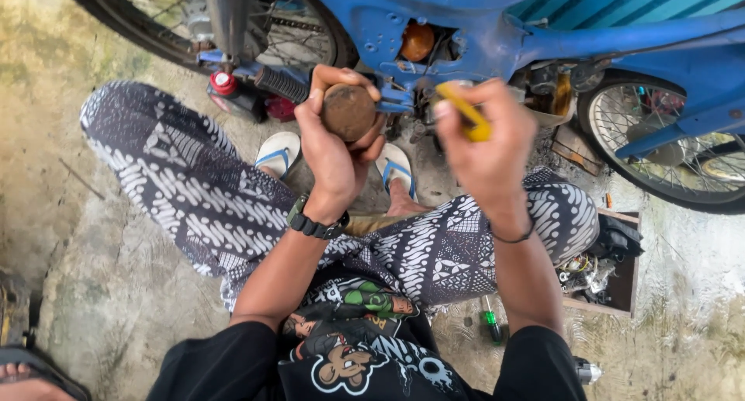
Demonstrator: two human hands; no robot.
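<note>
My left hand (pixel 332 141) grips a round brown, rusty part (pixel 348 111), cupped between thumb and fingers, held up in front of the blue motorcycle frame (pixel 497 36). My right hand (pixel 485 141) is closed on a tool with a yellow handle (pixel 466 112), raised just right of the round part. Both hands hover above my knees, in patterned trousers, and my feet in white-and-blue sandals (pixel 278 151). A black watch sits on my left wrist.
The motorcycle spans the top, with a spoked wheel (pixel 667 141) at right and another at upper left. A wooden box of parts (pixel 605 265) lies at right. A green-handled screwdriver (pixel 491 320) lies on the concrete by my right elbow.
</note>
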